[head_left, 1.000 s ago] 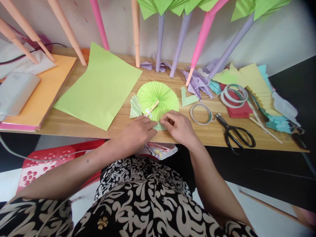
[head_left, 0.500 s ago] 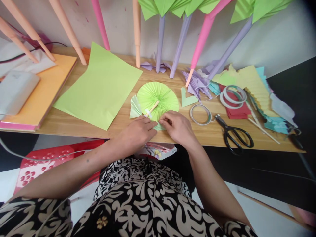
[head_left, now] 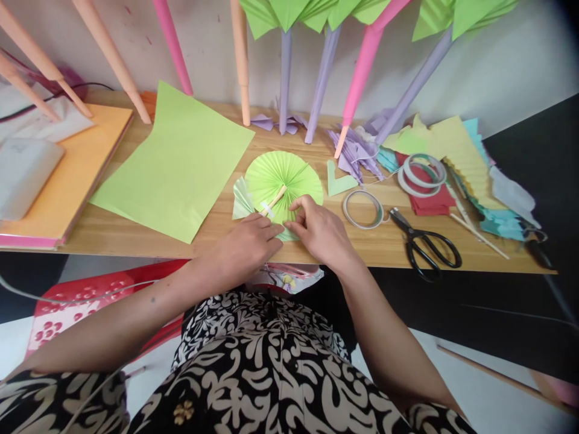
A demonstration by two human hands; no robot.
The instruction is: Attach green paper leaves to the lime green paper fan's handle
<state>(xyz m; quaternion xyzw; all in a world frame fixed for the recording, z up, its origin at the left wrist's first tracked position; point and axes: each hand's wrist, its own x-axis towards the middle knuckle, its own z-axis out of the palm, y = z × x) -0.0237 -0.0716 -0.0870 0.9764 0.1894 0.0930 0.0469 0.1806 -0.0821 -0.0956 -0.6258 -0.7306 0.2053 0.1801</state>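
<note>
A round pleated green paper fan (head_left: 294, 175) lies on the wooden table in front of me. A short cream-coloured stick (head_left: 277, 196) rests on it, crossed by a strip of white tape (head_left: 268, 209). My left hand (head_left: 253, 244) holds the fan's near edge by the stick's lower end, its fingers closed together; the thumb is hidden. Over the fan's lower right edge, my right hand (head_left: 323, 232) has its thumb and forefinger apart, with nothing visible between them. A pale green pleated piece (head_left: 243, 199) sticks out at the fan's left.
A large green paper sheet (head_left: 181, 163) lies left of the fan. On the right are a tape roll (head_left: 363, 209), more stacked rolls (head_left: 420, 175), black-handled scissors (head_left: 425, 244) and a pale green paper offcut (head_left: 338, 181). Paper tubes (head_left: 321, 84) lean against the wall.
My right thumb and forefinger have parted, and the forefinger has lifted a little off the fan's edge. My left hand stays in place on the fan. The whole view has shifted slightly.
</note>
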